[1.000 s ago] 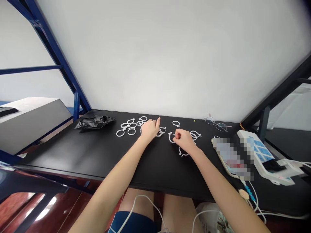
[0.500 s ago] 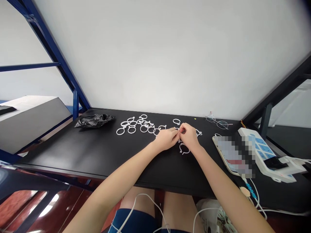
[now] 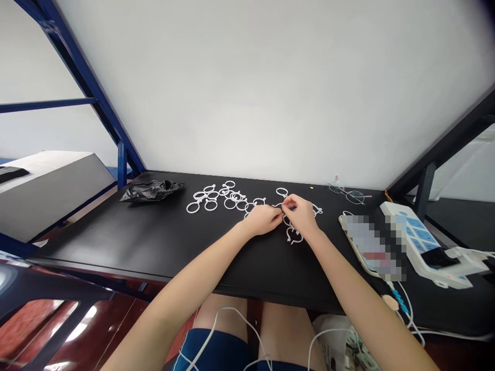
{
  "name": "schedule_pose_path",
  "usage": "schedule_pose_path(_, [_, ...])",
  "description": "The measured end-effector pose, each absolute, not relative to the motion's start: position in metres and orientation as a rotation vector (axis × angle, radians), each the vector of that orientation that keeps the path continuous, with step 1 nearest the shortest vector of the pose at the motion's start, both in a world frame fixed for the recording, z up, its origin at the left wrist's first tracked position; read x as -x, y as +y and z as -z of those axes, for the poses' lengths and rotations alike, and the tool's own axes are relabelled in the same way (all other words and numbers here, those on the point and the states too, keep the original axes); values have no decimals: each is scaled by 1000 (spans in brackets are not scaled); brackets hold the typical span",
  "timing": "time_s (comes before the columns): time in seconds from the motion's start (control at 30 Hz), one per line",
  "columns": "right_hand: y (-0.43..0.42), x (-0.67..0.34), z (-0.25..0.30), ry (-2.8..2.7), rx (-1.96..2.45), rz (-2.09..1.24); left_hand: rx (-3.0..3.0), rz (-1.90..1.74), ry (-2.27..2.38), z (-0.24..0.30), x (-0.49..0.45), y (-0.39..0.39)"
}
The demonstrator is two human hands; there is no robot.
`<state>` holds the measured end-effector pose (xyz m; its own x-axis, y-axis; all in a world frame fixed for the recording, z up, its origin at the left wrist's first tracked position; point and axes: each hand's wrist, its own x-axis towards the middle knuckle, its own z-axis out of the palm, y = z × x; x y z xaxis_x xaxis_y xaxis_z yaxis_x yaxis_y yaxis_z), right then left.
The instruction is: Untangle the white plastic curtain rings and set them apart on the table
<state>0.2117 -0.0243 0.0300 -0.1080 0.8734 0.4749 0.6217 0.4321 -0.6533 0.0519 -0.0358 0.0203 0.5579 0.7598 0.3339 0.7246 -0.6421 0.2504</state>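
Note:
My left hand [image 3: 263,219] and my right hand [image 3: 300,214] meet over the black table [image 3: 154,242], fingertips pinched close together. Between them shows part of a white plastic ring [image 3: 277,205], mostly hidden by the fingers. Under and beside my right hand lie more white rings, one of them an open ring [image 3: 288,235] with a gap. Just behind the hands rests a single ring [image 3: 282,188] with a small eyelet. To the left spreads a loose group of several white rings with small eyelets [image 3: 187,208], some overlapping.
A crumpled black plastic bag [image 3: 149,191] lies at the back left. Eyeglasses [image 3: 355,197] rest near the wall. On the right are a phone [image 3: 363,247], a white power strip [image 3: 410,232] and white cables [image 3: 410,314]. A blue metal frame [image 3: 96,93] rises at left.
The fingertips have shifted slightly against each other, and a gap between the hands now shows more of the ring. The whole view has moved a little.

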Motion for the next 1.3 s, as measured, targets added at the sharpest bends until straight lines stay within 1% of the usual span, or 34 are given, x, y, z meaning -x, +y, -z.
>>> schedule_pose_path(0.4, [-33, -207, -40, -1743, 1225, -288, -2647, -795, 1294, -20, -50, -33])
schedule_pose_path(0.8, [-33, -206, -40, -1708, 1217, -343, -2645, -1181, 1301, -26, -54, -41])
schedule_pose_path(0.93, [-33, -205, -40, -1710, 1224, -354, -2626, -1260, 1319, -25, -54, -40])
schedule_pose_path(1.13, [-31, -206, -38, -1715, 1231, -359, -2623, -1275, 1320, -25, -54, -40])
schedule_pose_path(1.3, [-29, -206, -33, -1767, 1261, -476, -2632, -1122, 1300, -22, -54, -39])
